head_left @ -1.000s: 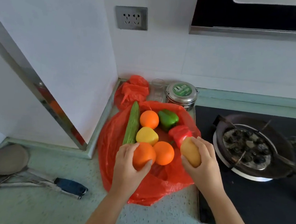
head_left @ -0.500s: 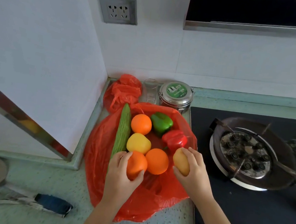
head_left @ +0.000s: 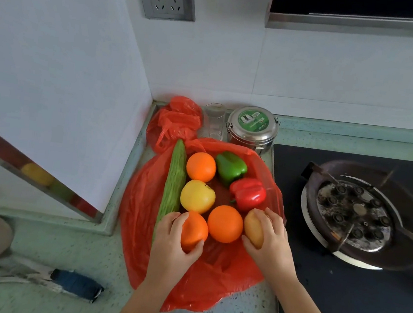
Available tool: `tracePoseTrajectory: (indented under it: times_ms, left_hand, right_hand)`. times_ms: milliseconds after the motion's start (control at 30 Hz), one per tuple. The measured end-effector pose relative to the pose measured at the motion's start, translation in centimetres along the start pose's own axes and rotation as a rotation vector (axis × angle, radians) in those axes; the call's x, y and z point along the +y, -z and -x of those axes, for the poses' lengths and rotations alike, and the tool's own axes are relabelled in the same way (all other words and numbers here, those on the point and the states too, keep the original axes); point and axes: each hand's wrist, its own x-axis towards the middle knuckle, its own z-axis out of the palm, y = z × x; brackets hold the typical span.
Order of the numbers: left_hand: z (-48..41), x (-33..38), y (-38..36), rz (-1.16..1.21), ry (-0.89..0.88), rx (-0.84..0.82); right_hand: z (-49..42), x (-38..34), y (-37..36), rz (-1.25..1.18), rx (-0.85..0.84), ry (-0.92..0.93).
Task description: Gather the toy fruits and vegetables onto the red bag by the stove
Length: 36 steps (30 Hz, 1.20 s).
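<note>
The red bag lies flat on the counter left of the stove. On it rest a green bitter gourd, a far orange, a green pepper, a red pepper, a yellow apple and a near orange. My left hand is shut on another orange at the bag's near left. My right hand is shut on a potato, low over the bag's right edge.
A gas burner sits on the black stove top to the right. A steel tin with a green lid, a clear glass and a crumpled red bag stand behind. A knife lies near left.
Both hands have lowered with their fruit toward the bag, the orange beside the gourd's near end, the potato next to the near orange. The camera has tilted down and closer.
</note>
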Motion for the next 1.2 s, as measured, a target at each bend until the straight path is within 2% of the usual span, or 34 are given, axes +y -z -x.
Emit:
tracePoseTrajectory:
  times_ms: [200,400,867,1067,1200]
  left_hand:
    - [0.1,-0.6,-0.7,-0.040,-0.013,-0.024]
    - [0.1,-0.7,-1.0,-0.145,-0.132,-0.058]
    - [0.3,-0.1,-0.4,-0.135,-0.121,-0.074]
    - [0.1,0.3,0.6,-0.175,-0.178,-0.074]
    - [0.0,1.0,1.9,-0.189,-0.240,-0.017]
  right_hand:
    - [0.0,0.3,-0.3,0.026,-0.021,-0.013]
    - [-0.2,0.3,-0.2,0.079,-0.009,-0.009]
    - [0.3,-0.2,0.0,0.118,0.031,-0.007]
    - [1.3,-1.0,0.9,0.149,0.106,0.033]
    - [1.9,-2.6,1.5,0.184,0.194,0.099]
